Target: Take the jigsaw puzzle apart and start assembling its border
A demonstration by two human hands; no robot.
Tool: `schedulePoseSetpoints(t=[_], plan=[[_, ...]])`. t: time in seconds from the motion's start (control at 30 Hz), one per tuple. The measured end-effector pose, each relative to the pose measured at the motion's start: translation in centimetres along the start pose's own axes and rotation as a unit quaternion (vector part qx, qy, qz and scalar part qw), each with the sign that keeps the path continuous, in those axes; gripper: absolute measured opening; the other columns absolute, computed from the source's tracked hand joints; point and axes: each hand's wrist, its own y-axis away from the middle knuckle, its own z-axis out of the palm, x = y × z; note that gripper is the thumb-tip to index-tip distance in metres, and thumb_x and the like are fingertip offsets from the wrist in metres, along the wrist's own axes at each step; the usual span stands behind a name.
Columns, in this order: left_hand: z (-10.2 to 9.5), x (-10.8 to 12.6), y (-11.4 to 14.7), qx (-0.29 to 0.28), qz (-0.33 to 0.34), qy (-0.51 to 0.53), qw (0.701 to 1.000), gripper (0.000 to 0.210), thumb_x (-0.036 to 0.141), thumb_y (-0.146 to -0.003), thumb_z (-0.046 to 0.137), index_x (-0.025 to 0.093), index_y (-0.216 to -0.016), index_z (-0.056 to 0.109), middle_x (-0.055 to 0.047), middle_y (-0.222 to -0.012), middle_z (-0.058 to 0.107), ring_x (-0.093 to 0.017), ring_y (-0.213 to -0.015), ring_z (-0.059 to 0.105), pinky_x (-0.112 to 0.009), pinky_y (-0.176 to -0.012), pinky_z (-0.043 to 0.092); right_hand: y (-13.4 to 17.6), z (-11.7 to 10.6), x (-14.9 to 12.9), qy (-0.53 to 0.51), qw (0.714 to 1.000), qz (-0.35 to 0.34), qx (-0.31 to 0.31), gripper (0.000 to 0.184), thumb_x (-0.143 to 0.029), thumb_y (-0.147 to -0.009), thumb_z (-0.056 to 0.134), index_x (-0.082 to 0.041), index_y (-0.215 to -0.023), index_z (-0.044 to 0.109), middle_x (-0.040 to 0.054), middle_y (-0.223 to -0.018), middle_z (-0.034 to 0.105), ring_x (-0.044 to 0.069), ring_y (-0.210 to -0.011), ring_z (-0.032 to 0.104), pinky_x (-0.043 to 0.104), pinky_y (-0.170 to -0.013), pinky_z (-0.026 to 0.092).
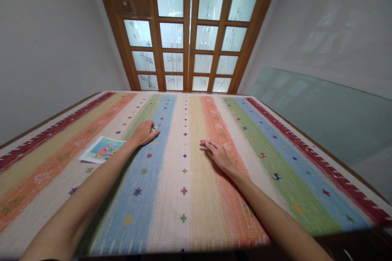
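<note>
Over the blue and green stripes, my left hand (145, 132) curls around a small light-coloured clump with dark specks (154, 129). Fingers and thumb partly cover the clump, and its kind is too small to make out. My right hand (217, 153) hovers low over the yellow and orange stripes, palm turned inward. Its fingers are stretched out and nothing shows in them. A printed cartoon picture (102, 149) with a pink starfish figure lies left of my left forearm, which hides its right side.
A striped, patterned tablecloth (171, 195) covers the table. Wooden doors with frosted glass panes (172, 35) stand beyond the far edge. White walls rise on both sides, and a pale green glass panel (318, 110) leans along the right.
</note>
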Motion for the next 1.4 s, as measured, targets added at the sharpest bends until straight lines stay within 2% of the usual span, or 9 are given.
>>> schedulePoseSetpoints(t=[0.1, 0.23, 0.43, 0.63, 0.77, 0.93, 1.13, 1.27, 1.4], plan=[[0.1, 0.0, 0.2, 0.011, -0.011, 0.001, 1.000, 0.046, 0.055, -0.092, 0.047, 0.016, -0.114, 0.060, -0.017, -0.111, 0.067, -0.034, -0.108, 0.062, -0.047, -0.098, 0.050, 0.0, 0.0, 0.0, 0.000, 1.000, -0.001, -0.005, 0.031, -0.052, -0.082, 0.067, -0.023, -0.086, 0.079, 0.0112, -0.114, 0.077, 0.028, -0.106, 0.069, 0.048, -0.103, 0.049], [0.2, 0.0, 0.3, 0.025, -0.012, -0.003, 1.000, 0.048, 0.050, -0.093, 0.048, 0.016, -0.125, 0.058, -0.016, -0.124, 0.064, -0.033, -0.119, 0.058, -0.046, -0.107, 0.045, 0.0, -0.2, 0.1, 0.005, 1.000, -0.003, -0.010, 0.033, -0.052, -0.084, 0.067, -0.022, -0.088, 0.079, 0.0113, -0.114, 0.077, 0.027, -0.104, 0.069, 0.047, -0.101, 0.051], [0.4, 0.1, 0.1, 0.018, 0.000, -0.014, 1.000, 0.036, 0.046, -0.093, 0.049, 0.018, -0.108, 0.067, -0.014, -0.115, 0.067, -0.033, -0.117, 0.061, -0.044, -0.105, 0.047, -0.2, -0.2, 0.6, 0.014, 1.000, -0.011, -0.014, 0.038, -0.056, -0.084, 0.066, -0.021, -0.090, 0.079, 0.0120, -0.110, 0.077, 0.028, -0.103, 0.070, 0.048, -0.099, 0.053], [0.3, 0.6, 0.4, 0.036, 0.009, -0.015, 0.999, 0.039, 0.040, -0.095, 0.046, 0.016, -0.118, 0.065, -0.015, -0.121, 0.069, -0.032, -0.119, 0.061, -0.045, -0.106, 0.047, -0.4, -0.2, 1.2, 0.027, 0.999, -0.022, -0.014, 0.041, -0.058, -0.087, 0.062, -0.021, -0.092, 0.078, 0.0119, -0.110, 0.077, 0.027, -0.102, 0.071, 0.048, -0.097, 0.056], [-0.1, 1.0, 0.5, 0.074, 0.003, -0.008, 0.997, 0.038, 0.036, -0.097, 0.041, 0.015, -0.116, 0.066, -0.016, -0.120, 0.070, -0.032, -0.118, 0.062, -0.046, -0.104, 0.048, -0.6, -0.3, 1.3, 0.045, 0.998, -0.034, -0.016, 0.043, -0.059, -0.089, 0.059, -0.020, -0.092, 0.077, 0.0126, -0.110, 0.078, 0.028, -0.102, 0.072, 0.048, -0.097, 0.057], [-2.3, 1.7, -0.4, 0.136, 0.016, 0.003, 0.991, 0.033, 0.030, -0.099, 0.037, 0.017, -0.097, 0.067, -0.014, -0.106, 0.072, -0.029, -0.109, 0.064, -0.043, -0.100, 0.050, -0.4, -1.0, 0.8, 0.081, 0.995, -0.049, -0.020, 0.040, -0.056, -0.090, 0.058, -0.021, -0.094, 0.076, 0.0132, -0.107, 0.078, 0.028, -0.102, 0.072, 0.049, -0.096, 0.056], [-6.4, 3.7, -0.6, 0.214, 0.056, 0.008, 0.975, 0.046, 0.041, -0.106, 0.035, 0.021, -0.068, 0.054, -0.009, -0.077, 0.064, -0.026, -0.088, 0.064, -0.041, -0.091, 0.050, 0.2, -2.9, -1.4, 0.178, 0.976, -0.116, -0.043, 0.030, -0.041, -0.093, 0.056, -0.022, -0.105, 0.075, 0.0130, -0.109, 0.077, 0.028, -0.105, 0.071, 0.050, -0.099, 0.054], [-8.4, 6.4, 0.6, 0.273, 0.117, 0.030, 0.954, 0.053, 0.044, -0.109, 0.031, 0.021, -0.067, 0.052, -0.004, -0.062, 0.057, -0.021, -0.064, 0.060, -0.037, -0.077, 0.050, 0.6, -4.6, -3.0, 0.278, 0.939, -0.190, -0.071, 0.028, -0.034, -0.096, 0.050, -0.024, -0.107, 0.074, 0.0122, -0.117, 0.075, 0.027, -0.113, 0.069, 0.050, -0.103, 0.052], [-9.0, 9.0, 2.3, 0.253, 0.166, 0.065, 0.951, 0.047, 0.041, -0.110, 0.030, 0.019, -0.082, 0.061, -0.005, -0.070, 0.065, -0.020, -0.065, 0.063, -0.032, -0.068, 0.050, 1.0, -5.6, -4.5, 0.334, 0.910, -0.228, -0.091, 0.025, -0.031, -0.096, 0.053, -0.023, -0.109, 0.073, 0.0124, -0.119, 0.074, 0.028, -0.114, 0.068, 0.050, -0.102, 0.053]])
